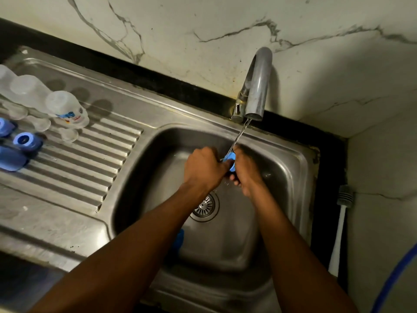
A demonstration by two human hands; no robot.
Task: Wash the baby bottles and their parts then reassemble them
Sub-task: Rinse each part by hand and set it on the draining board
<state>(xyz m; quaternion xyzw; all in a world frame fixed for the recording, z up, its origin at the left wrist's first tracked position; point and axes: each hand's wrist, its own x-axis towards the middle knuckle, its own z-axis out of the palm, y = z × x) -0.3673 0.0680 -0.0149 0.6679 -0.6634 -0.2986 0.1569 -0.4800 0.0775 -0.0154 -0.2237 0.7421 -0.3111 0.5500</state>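
Observation:
Over the steel sink [291, 177], my left hand [204, 169] and my right hand [247, 175] both grip a small blue bottle part [230, 159] under a thin stream of water from the tap [257, 86]. Most of that part is hidden by my fingers. On the ribbed drainboard [94, 154] at the left stand clear bottles upside down [65, 108], clear teats [67, 134] and blue collars and caps [26, 141]. Another blue object [179, 239] lies in the basin, partly behind my left forearm.
The drain strainer [206, 206] sits in the basin's middle. A bottle brush with a white handle [340, 222] leans against the marble wall at the right. A blue hose [397, 276] curves at the lower right. Black counter edging borders the sink.

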